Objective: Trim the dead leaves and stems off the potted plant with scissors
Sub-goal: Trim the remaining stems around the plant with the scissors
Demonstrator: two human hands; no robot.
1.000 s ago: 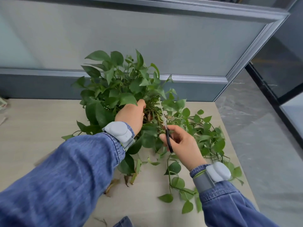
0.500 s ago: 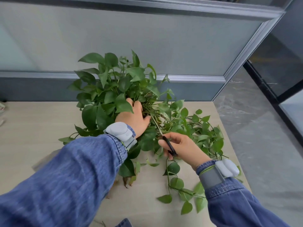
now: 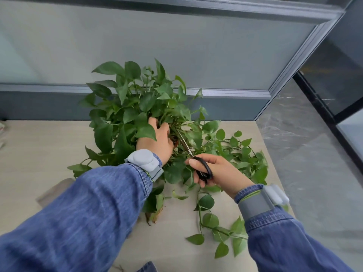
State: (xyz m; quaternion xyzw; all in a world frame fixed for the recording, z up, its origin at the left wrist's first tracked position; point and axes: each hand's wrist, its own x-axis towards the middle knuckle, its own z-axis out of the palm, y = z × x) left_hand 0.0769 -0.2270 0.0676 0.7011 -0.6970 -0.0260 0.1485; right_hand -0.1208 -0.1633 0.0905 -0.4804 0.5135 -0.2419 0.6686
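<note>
A leafy green potted plant [image 3: 137, 99] stands on the table, its pot hidden under the foliage, with long vines [image 3: 243, 154] trailing to the right. My left hand [image 3: 157, 140] reaches into the middle of the plant and pushes leaves aside; its fingertips are hidden among them. My right hand [image 3: 214, 171] grips the black handles of the scissors [image 3: 204, 169]. The thin blades [image 3: 183, 143] point up and left into the stems at the plant's base, beside my left hand.
The pale wooden table [image 3: 39, 150] ends at a grey partition wall [image 3: 176, 46] behind the plant. Its right edge drops to a marble floor [image 3: 314, 163]. Brown dead leaves [image 3: 155, 213] and a loose vine [image 3: 212, 222] lie on the table in front.
My left hand has pushed deeper into the foliage. My right hand has turned the scissors so the blades now reach up into the stems at the plant's base.
</note>
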